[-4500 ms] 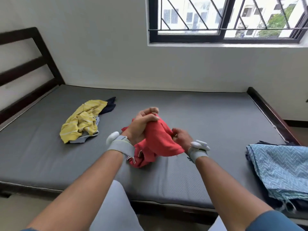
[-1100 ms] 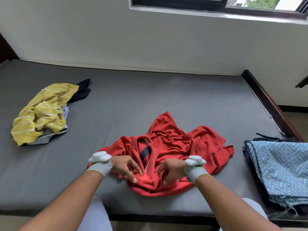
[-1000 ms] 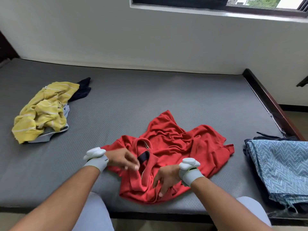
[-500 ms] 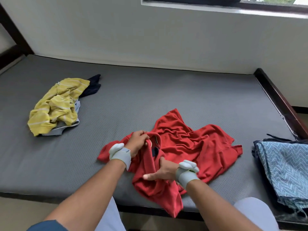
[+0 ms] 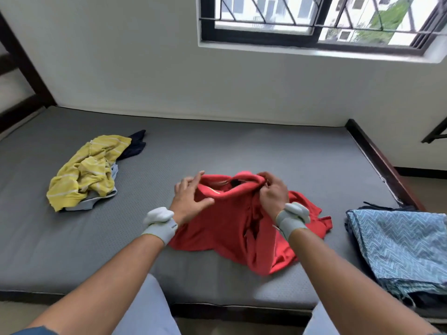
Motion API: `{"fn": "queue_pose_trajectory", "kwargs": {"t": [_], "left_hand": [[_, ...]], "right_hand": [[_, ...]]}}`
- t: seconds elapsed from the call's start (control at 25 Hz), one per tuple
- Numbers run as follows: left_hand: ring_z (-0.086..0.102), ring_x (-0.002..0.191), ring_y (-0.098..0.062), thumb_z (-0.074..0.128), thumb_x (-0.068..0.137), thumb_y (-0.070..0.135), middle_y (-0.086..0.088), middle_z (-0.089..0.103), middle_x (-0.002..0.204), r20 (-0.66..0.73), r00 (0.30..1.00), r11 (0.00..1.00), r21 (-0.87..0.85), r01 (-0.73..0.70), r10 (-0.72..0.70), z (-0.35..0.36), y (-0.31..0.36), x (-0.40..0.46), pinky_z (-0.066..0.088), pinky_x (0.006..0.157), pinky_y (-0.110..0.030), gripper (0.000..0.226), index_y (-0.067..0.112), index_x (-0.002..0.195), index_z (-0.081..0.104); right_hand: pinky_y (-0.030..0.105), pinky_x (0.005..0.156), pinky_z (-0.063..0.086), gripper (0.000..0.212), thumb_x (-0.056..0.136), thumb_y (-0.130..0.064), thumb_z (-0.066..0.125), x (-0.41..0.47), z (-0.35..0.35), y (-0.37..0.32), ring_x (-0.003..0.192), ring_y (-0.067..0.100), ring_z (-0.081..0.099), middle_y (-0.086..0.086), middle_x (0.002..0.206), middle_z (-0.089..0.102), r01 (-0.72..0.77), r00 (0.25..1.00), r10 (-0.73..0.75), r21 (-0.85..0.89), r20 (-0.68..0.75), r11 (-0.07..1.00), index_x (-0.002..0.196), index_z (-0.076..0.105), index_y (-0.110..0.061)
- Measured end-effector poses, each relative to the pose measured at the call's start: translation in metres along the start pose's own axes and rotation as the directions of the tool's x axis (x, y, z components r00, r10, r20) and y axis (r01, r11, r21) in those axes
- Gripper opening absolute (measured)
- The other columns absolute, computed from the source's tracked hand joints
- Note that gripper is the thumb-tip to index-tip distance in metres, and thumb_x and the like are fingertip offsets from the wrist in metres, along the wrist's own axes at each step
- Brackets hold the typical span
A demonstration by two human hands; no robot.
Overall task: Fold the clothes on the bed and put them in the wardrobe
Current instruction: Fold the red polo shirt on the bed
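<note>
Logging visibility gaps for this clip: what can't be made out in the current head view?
- Wardrobe: nowhere in the head view.
- Pale garment and dark garment: mostly covered by the yellow shirt.
- Blue patterned cloth: cut off by the right edge.
- Red shirt: bunched, front and sleeves unclear; right hand covers its collar end.

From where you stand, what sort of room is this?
Most likely a bedroom: a grey mattress in a dark wooden bed frame, loose clothes such as a crumpled red shirt, and a barred window.
</note>
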State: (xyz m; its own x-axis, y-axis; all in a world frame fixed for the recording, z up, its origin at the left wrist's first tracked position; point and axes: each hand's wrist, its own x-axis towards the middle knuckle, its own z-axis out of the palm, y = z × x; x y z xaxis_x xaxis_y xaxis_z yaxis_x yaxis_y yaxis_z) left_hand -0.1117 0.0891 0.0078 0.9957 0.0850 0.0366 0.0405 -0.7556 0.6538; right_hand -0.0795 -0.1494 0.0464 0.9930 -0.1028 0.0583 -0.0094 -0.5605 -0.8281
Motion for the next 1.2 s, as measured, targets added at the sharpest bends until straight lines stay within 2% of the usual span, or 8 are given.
{"fn": "queue_pose_trajectory", "kwargs": {"t": [0.12,0.4,0.48,0.64,0.72,0.88,1.04,1.2], "left_hand": [[0.039,0.134,-0.019,0.076,0.052,0.061,-0.004,0.044,0.141,0.055,0.949,0.948,-0.089,-0.305,0.311,0.012,0.080,-0.004,0.031,0.111,-0.030,0.120,0.033,0.151,0.014],[0.068,0.086,-0.015,0.057,0.065,0.043,0.008,0.073,0.088,-0.001,0.954,0.950,-0.083,-0.300,0.301,-0.001,0.133,0.002,0.053,0.076,-0.035,0.037,0.032,0.098,0.069],[0.066,0.084,-0.014,0.063,0.071,0.039,0.007,0.072,0.086,-0.031,0.949,0.944,-0.093,-0.316,0.314,-0.007,0.134,-0.003,0.052,0.075,-0.031,0.028,0.027,0.095,0.070],[0.056,0.072,0.000,0.073,0.082,0.016,0.014,0.065,0.076,0.145,0.874,0.842,-0.376,-0.386,0.465,-0.029,0.131,-0.021,0.050,0.070,-0.026,0.009,0.024,0.083,0.070],[0.051,0.070,-0.003,0.070,0.085,0.007,0.013,0.060,0.073,0.199,0.849,0.788,-0.517,-0.333,0.490,-0.049,0.136,-0.032,0.048,0.066,-0.023,0.014,0.019,0.078,0.067],[0.055,0.077,-0.017,0.072,0.081,0.011,-0.011,0.060,0.083,0.232,0.832,0.731,-0.627,-0.269,0.505,-0.086,0.140,-0.034,0.052,0.071,-0.033,0.028,-0.012,0.091,0.061],[0.062,0.079,-0.009,0.076,0.079,0.021,0.002,0.071,0.086,-0.082,0.978,0.738,-0.645,-0.198,0.190,-0.123,0.114,0.038,0.054,0.080,-0.029,0.024,0.004,0.095,0.070],[0.052,0.123,-0.026,0.080,0.071,0.040,-0.011,0.055,0.133,-0.453,0.868,0.973,-0.193,0.127,-0.203,-0.156,0.051,0.136,0.037,0.107,-0.037,0.080,0.009,0.136,0.045]], "right_hand": [[0.029,0.081,0.049,0.026,0.088,-0.013,0.053,0.007,-0.020,-0.024,0.094,0.018,0.065,-0.001,0.097,0.072,0.218,0.962,-0.201,-0.075,0.182,0.973,0.105,0.070,-0.024],[0.030,0.056,0.036,0.036,0.078,-0.047,0.073,-0.064,-0.053,0.006,0.060,0.018,0.047,-0.003,0.068,0.053,0.393,0.893,-0.440,-0.320,-0.090,0.862,0.070,0.050,-0.021],[0.031,0.064,0.046,0.035,0.077,-0.057,0.066,-0.095,-0.020,0.035,0.071,0.022,0.059,0.002,0.080,0.065,0.307,0.926,-0.168,-0.417,0.338,0.855,0.080,0.060,-0.022],[0.042,0.078,0.056,0.074,0.090,-0.046,0.049,-0.096,0.002,0.069,0.111,0.038,0.057,0.021,0.120,0.055,-0.487,0.872,0.488,-0.048,0.026,0.872,0.152,0.018,-0.021],[0.039,0.058,0.058,0.100,0.082,-0.031,0.069,-0.080,0.004,0.070,0.104,0.039,0.059,0.013,0.117,0.049,-0.573,0.817,0.545,0.168,0.186,0.802,0.149,-0.005,-0.032],[0.044,0.085,0.054,0.047,0.093,-0.003,0.049,-0.059,-0.001,0.055,0.098,0.031,0.060,0.017,0.118,0.057,-0.461,0.839,0.544,0.531,0.000,0.711,0.138,0.038,-0.002],[0.030,0.082,0.052,0.039,0.093,-0.025,0.052,0.012,-0.025,-0.011,0.103,0.019,0.058,0.000,0.111,0.054,-0.258,0.929,0.363,0.574,-0.073,0.777,0.131,0.048,-0.017],[0.029,0.109,0.039,0.074,0.074,-0.027,0.069,0.128,-0.027,-0.069,0.125,0.018,0.053,0.004,0.137,0.054,-0.038,0.999,0.036,0.112,0.028,0.993,0.143,0.043,-0.020]]}}
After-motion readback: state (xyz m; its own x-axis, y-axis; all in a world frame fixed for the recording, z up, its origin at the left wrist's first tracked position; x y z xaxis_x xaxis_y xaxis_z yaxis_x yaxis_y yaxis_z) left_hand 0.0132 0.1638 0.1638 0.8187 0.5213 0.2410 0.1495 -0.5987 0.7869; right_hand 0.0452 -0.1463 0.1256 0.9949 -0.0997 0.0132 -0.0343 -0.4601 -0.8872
